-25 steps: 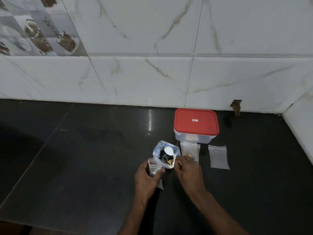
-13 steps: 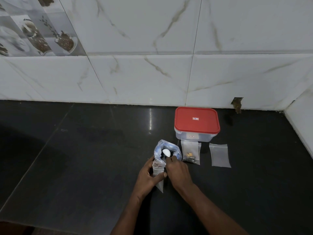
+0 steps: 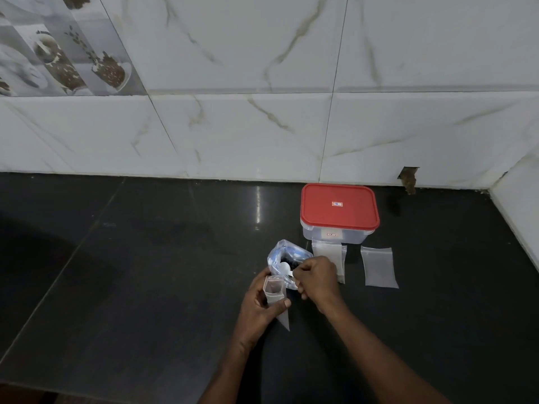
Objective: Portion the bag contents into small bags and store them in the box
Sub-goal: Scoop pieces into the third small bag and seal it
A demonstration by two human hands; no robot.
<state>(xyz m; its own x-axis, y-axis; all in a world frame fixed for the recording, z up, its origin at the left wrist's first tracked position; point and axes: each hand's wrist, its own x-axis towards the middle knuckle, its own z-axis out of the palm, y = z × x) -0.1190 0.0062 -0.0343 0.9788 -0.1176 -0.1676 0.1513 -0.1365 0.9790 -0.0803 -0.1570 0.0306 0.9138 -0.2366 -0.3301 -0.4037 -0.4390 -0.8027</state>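
Observation:
My left hand (image 3: 259,307) holds a small clear bag (image 3: 275,295) upright with its mouth open, thumb pressed on its front. Just behind it stands the larger crumpled clear bag (image 3: 280,255) with dark contents. My right hand (image 3: 316,279) pinches the handle of a white spoon (image 3: 285,268) whose bowl sits in the large bag's mouth. A clear box with a shut red lid (image 3: 338,207) stands behind, near the wall. Two more small bags lie flat in front of the box: one (image 3: 328,253) partly hidden by my right hand, one (image 3: 378,266) to the right.
Everything sits on a black stone counter (image 3: 145,272). A white marble-tiled wall (image 3: 262,126) runs along the back, and a side wall (image 3: 522,217) closes the right end. A chipped hole (image 3: 408,179) marks the wall's base.
My left hand has lifted the small bag a little and its mouth now gapes open. My right hand stays at the large bag with the spoon and now hides the lower part of the flat bag behind it.

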